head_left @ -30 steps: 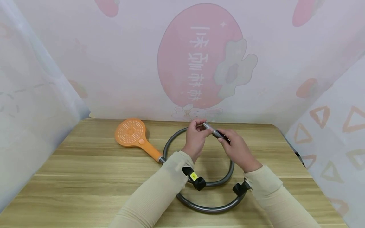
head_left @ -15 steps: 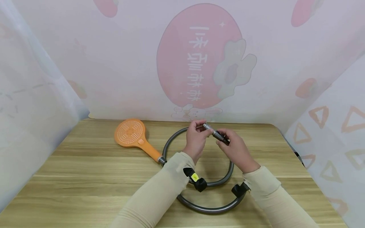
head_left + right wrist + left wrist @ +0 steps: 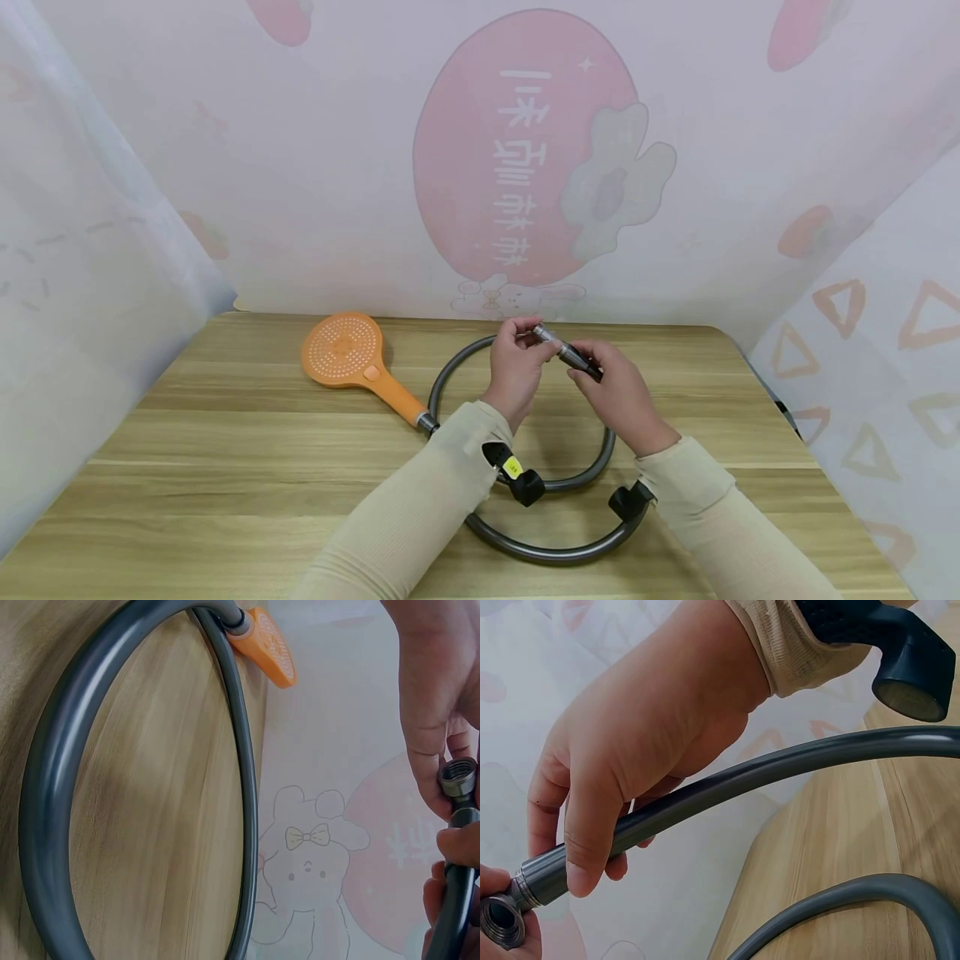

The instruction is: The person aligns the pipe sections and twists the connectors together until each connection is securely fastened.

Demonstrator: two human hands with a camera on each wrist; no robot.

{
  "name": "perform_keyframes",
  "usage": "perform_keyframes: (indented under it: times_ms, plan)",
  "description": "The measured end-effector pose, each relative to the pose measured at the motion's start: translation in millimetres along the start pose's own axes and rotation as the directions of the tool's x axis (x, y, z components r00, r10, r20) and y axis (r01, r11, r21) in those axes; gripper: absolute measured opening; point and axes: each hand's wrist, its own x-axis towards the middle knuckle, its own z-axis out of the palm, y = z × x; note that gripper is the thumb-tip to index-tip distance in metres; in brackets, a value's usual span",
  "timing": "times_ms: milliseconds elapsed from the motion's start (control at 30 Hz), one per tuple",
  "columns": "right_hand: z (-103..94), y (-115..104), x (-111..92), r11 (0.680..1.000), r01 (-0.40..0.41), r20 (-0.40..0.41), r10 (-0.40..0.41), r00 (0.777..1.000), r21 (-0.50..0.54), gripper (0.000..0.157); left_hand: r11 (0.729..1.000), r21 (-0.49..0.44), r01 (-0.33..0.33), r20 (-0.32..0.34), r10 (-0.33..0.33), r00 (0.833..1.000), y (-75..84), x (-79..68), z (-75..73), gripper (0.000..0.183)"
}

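Note:
A dark grey shower hose (image 3: pixel 573 556) loops on the table, one end joined to an orange shower head (image 3: pixel 342 350) at the left. Its other end is raised between both hands. My left hand (image 3: pixel 516 367) pinches the metal fitting (image 3: pixel 550 335) at the tip; its round threaded opening (image 3: pixel 459 774) shows in the right wrist view. Just behind, my right hand (image 3: pixel 624 392) grips the dark sleeve (image 3: pixel 549 871) of the hose between thumb and fingers. In the left wrist view, my left fingertips (image 3: pixel 526 941) show at the edge beside the fitting.
The wooden table (image 3: pixel 225 492) has rounded back corners. Printed cloth (image 3: pixel 337 167) hangs behind it and along both sides. Black wrist cameras (image 3: pixel 527 486) hang close over the hose loops, below the sleeves.
My right hand has shifted slightly left, and its thumb has moved a little along the sleeve. The left hand and the shower head have stayed nearly still.

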Motion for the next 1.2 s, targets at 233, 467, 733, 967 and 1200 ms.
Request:
perform_keyframes:
  times_ms: [233,467,733,967,1200]
  plan:
    - [0.0,0.1,0.1,1.000,0.004,0.006,-0.004,1.000,-0.020,0.033,1.000,0.017,0.009,0.000,-0.009,1.000,-1.6,0.7,-1.2,0.037]
    - [-0.5,-0.9,-0.5,0.997,0.050,-0.017,-0.052,0.999,-0.066,0.034,1.000,0.016,0.003,0.005,-0.003,1.000,-2.0,0.8,-1.9,0.038]
    - [-3.4,-1.5,1.1,0.989,0.067,0.017,-0.066,0.998,-0.131,0.036,1.000,0.023,-0.010,0.014,0.010,1.000,-4.0,1.2,-3.6,0.039]
    - [-8.4,-3.1,2.1,0.983,0.081,0.072,-0.069,0.995,-0.165,0.037,1.000,0.024,-0.001,0.015,0.001,1.000,-3.0,1.2,-3.2,0.039]
    - [-8.2,-2.0,3.1,0.983,0.078,0.098,-0.062,0.993,-0.168,0.038,0.999,0.031,0.024,0.029,-0.025,0.999,-2.2,2.9,-4.1,0.038]
